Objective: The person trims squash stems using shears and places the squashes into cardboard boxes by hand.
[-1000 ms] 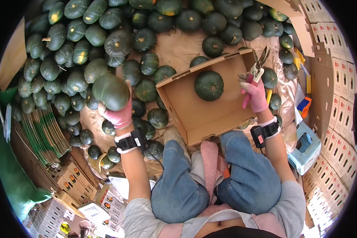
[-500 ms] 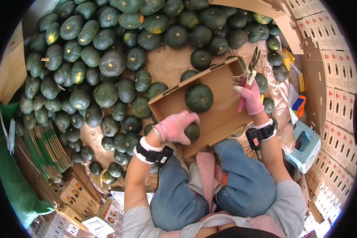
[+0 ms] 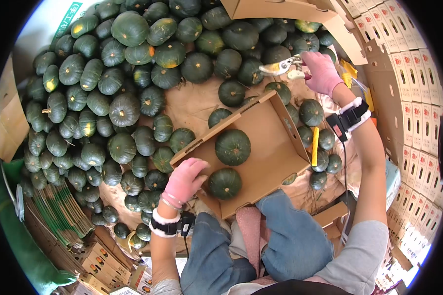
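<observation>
My left hand (image 3: pixel 184 181), in a pink glove, is at the left end of an open cardboard box (image 3: pixel 275 132). Its fingers are slightly curled and apart, with nothing held. Inside the box lie a larger dark green squash (image 3: pixel 233 147) and a smaller one (image 3: pixel 225 183), the smaller just right of my left hand. My right hand (image 3: pixel 321 73), also pink-gloved, grips pruning shears (image 3: pixel 285 66) beyond the box's far right corner. The blades point left, over the squashes behind the box.
A large heap of squashes (image 3: pixel 124 109) covers the left and back. More squashes (image 3: pixel 311 112) lie right of the box, beside a yellow strip (image 3: pixel 315 147). Stacked printed cartons (image 3: pixel 413 113) line the right side. Flattened cardboard (image 3: pixel 59 211) leans at lower left. My knees touch the near side.
The smaller squash has left my left hand and rests in the box. My left hand has drawn back leftward. My right hand has moved up and away with the shears, which now point left.
</observation>
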A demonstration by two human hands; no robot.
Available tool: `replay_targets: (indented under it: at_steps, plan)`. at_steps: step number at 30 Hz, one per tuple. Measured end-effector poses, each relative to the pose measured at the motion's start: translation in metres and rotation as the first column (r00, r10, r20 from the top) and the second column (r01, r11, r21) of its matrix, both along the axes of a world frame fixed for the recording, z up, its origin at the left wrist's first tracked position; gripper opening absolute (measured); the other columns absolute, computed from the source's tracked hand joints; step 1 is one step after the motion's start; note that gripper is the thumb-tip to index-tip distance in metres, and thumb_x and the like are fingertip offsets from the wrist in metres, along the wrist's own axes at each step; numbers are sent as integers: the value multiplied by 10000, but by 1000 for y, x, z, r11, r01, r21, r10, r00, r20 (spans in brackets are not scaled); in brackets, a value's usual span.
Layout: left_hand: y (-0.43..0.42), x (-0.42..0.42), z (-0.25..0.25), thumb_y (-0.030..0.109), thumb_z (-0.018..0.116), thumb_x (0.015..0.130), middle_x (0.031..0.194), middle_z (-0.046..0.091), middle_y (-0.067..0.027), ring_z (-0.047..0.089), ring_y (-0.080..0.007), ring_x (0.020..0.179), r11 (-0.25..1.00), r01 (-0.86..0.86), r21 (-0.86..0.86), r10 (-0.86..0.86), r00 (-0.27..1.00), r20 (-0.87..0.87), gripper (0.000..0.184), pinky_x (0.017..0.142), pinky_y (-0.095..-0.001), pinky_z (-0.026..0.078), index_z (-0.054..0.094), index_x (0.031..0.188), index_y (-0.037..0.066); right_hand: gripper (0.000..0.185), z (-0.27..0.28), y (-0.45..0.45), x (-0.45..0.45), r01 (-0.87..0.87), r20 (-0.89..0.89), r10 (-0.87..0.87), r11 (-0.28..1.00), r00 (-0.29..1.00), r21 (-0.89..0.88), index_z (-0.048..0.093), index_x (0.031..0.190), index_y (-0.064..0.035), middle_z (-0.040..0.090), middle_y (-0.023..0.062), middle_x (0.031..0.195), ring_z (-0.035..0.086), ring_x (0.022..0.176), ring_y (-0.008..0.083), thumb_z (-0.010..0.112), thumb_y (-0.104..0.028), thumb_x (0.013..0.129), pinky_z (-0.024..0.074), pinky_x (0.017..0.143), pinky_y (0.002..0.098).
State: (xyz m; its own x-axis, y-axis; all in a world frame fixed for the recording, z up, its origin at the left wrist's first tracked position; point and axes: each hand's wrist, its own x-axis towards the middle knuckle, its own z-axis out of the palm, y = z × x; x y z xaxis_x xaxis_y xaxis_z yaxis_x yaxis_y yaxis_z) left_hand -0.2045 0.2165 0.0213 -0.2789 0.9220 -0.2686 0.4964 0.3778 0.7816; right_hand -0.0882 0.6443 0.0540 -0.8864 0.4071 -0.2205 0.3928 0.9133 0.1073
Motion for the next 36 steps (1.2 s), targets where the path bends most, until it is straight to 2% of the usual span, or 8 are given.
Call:
replay_targets:
  at_steps: [8, 16, 21, 30, 31, 32, 34, 36]
  plan:
    - [-3, -10, 13, 13, 689, 733, 938, 621, -104, 614, -264, 873, 963, -242, 120, 242, 970, 9, 257, 753, -314, 492, 610, 976, 36, 404, -62, -36, -123, -351, -269, 401, 911, 876, 216, 532, 990, -67, 574, 83, 929, 550, 926, 262, 722, -205, 661, 403, 812, 403]
    - [-13, -12, 8, 51, 695, 733, 894, 612, -124, 596, -307, 843, 944, -278, 179, 273, 961, 48, 250, 735, -353, 493, 603, 966, 43, 198, -109, -31, -152, -160, -463, 360, 895, 810, 417, 509, 935, -96, 560, 64, 894, 540, 899, 243, 547, -158, 751, 400, 808, 414]
    - [-20, -14, 3, 82, 692, 739, 898, 602, -117, 594, -288, 809, 940, -264, 216, 262, 964, 37, 264, 710, -346, 489, 605, 986, 49, 406, -78, -36, -150, -166, -261, 239, 947, 935, 273, 514, 998, -86, 593, 79, 920, 568, 934, 268, 712, -237, 677, 415, 782, 439]
    - [-26, -25, 6, 94, 709, 756, 865, 609, -67, 619, -162, 801, 869, -470, 154, 435, 874, 216, 224, 681, -267, 494, 625, 958, 47, 474, 4, -75, -80, -177, -462, 146, 984, 875, -23, 504, 1012, -28, 579, 137, 925, 581, 893, 289, 713, -179, 614, 439, 792, 421]
    - [-26, -27, 10, 90, 706, 762, 865, 606, -50, 610, -125, 803, 840, -537, 73, 508, 827, 241, 211, 690, -251, 492, 622, 947, 34, 467, 18, -90, -63, -128, -595, -31, 966, 803, -224, 500, 1018, -22, 581, 126, 940, 596, 901, 258, 712, -166, 628, 467, 775, 404]
    - [-26, -30, 9, 70, 693, 774, 868, 606, -34, 598, -104, 824, 816, -570, 95, 542, 812, 217, 199, 725, -239, 490, 617, 951, 21, 460, 29, -104, -47, -99, -667, -233, 902, 707, -420, 497, 1024, -16, 583, 114, 955, 610, 910, 228, 710, -153, 641, 495, 758, 387]
    - [-22, -30, 0, 45, 674, 794, 904, 610, -30, 592, -104, 844, 725, -671, 153, 612, 730, 303, 193, 764, -235, 484, 604, 971, 13, 518, 50, -125, -16, -103, -287, -681, 297, 674, -949, 482, 1133, 14, 582, 117, 1032, 626, 901, 202, 673, -149, 680, 544, 697, 340]
    - [-9, -24, 5, 53, 663, 804, 924, 632, -42, 611, -113, 859, 654, -753, 71, 616, 584, 529, 204, 772, -247, 496, 601, 995, 13, 662, 52, -140, 19, -51, 9, -802, -50, 597, -997, 404, 1295, 48, 577, 169, 1136, 645, 864, 231, 596, -236, 728, 555, 610, 304]
